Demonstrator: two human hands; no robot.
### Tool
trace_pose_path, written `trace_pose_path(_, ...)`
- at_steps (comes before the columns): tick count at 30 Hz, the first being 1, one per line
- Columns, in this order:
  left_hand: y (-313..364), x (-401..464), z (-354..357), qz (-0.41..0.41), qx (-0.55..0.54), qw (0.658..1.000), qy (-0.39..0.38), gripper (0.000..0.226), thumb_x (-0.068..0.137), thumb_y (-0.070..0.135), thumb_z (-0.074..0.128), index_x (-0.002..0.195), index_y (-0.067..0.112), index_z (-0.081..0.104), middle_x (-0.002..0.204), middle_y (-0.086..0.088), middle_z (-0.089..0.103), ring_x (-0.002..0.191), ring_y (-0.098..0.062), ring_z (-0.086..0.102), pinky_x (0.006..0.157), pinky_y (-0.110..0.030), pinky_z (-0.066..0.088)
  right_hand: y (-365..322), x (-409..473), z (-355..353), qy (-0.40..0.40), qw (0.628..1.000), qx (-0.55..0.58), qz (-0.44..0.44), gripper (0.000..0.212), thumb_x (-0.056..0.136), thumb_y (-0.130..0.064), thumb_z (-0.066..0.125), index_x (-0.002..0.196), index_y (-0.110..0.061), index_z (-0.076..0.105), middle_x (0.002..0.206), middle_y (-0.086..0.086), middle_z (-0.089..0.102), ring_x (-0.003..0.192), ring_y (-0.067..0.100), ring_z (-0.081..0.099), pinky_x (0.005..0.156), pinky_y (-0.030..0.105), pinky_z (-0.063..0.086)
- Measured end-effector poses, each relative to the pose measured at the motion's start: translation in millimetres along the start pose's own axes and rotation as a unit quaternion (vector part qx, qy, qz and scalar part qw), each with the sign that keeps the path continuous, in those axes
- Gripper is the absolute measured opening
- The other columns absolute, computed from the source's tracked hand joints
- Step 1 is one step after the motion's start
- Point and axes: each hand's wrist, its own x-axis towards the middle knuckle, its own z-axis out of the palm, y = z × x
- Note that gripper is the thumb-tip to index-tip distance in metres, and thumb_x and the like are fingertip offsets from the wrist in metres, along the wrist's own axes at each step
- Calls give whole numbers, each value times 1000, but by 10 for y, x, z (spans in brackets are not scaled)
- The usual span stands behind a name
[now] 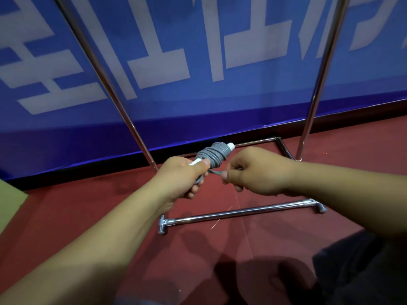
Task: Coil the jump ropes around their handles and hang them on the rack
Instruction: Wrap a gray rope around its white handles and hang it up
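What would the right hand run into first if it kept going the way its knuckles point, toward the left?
Most likely the left hand, which grips the white handles close by; the right hand pinches the grey rope stretched between them. Depth is hard to judge from one view.

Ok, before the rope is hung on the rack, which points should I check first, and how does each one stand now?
1. Left hand grips the white handles: ok.
2. Grey rope is coiled tightly around the handles: ok, several turns sit close together.
3. Loose end is secured: not ok, the right hand pinches it between the hands, not tucked in.
4. Remaining rope length: cannot tell, the hands hide it.
5. Rack stands on the red floor: ok, both base bars lie flat.
6. Hanging bar is free: cannot tell, the rack's top is out of view.
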Motion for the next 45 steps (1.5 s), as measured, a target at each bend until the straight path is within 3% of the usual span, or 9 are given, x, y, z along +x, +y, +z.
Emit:
trace_pose_path(4,-55,35,-17,16,64,998,8,35,99,33,60,73,9,62,48,2,52,40,-9,44,43,-22,39,-13,9,19,8,999,-45,-21,31,97,-35,62,72,-18,70,58,-6,64,45,0,52,46,10,36)
trace_pose_path(8,-91,54,-14,23,112,993,20,38,96,31,63,64,11,59,47,2,54,41,-10,46,43,-22,42,9,-14,-11,2,997,-71,-21,34,97,-40,61,76,-15,72,68,9,71,51,23,63,50,30,53)
trace_pose_path(14,-114,97,-42,25,167,984,54,33,91,29,70,68,6,66,55,-6,62,44,-16,52,47,-25,47,-12,-15,-43,3,986,-166,-28,40,98,-38,57,78,-5,68,80,13,71,76,27,63,71,35,49)
trace_pose_path(18,-157,114,-113,2,189,980,57,29,90,28,73,75,2,70,57,-6,65,47,-18,55,49,-27,48,58,-8,-97,22,983,-174,-52,44,97,-39,59,67,-7,61,59,6,56,58,23,50,59,35,43)
trace_pose_path(20,-162,101,-100,-6,197,980,35,28,90,26,72,78,1,70,57,-5,65,48,-18,55,48,-26,48,99,2,-96,37,982,-174,-64,46,97,-41,59,62,-11,55,53,1,46,54,19,42,57,35,39)
trace_pose_path(26,-153,39,-50,-12,254,964,-79,25,97,26,64,90,2,67,64,-4,64,50,-13,57,48,-24,50,169,25,-57,77,976,-171,-107,38,96,-41,60,63,-25,50,65,-3,60,66,21,57,65,40,51)
trace_pose_path(35,-115,-111,22,46,319,922,-215,21,99,23,60,80,15,59,66,3,65,56,-13,59,53,-26,48,156,58,0,83,970,-211,-90,39,93,-48,61,65,-26,45,70,-6,59,72,24,58,64,37,49)
trace_pose_path(41,-50,-200,70,86,326,910,-242,19,99,26,61,83,15,60,68,6,68,57,-11,60,54,-25,47,227,111,-14,62,978,-186,-77,36,92,-47,65,64,-30,50,64,-9,56,70,18,58,65,32,47)
trace_pose_path(45,-18,-260,112,104,315,910,-248,21,99,24,60,80,14,60,66,7,66,53,-7,57,51,-19,43,237,127,-23,38,984,-161,-73,20,92,-43,67,87,-24,73,77,-6,68,78,18,64,74,32,52)
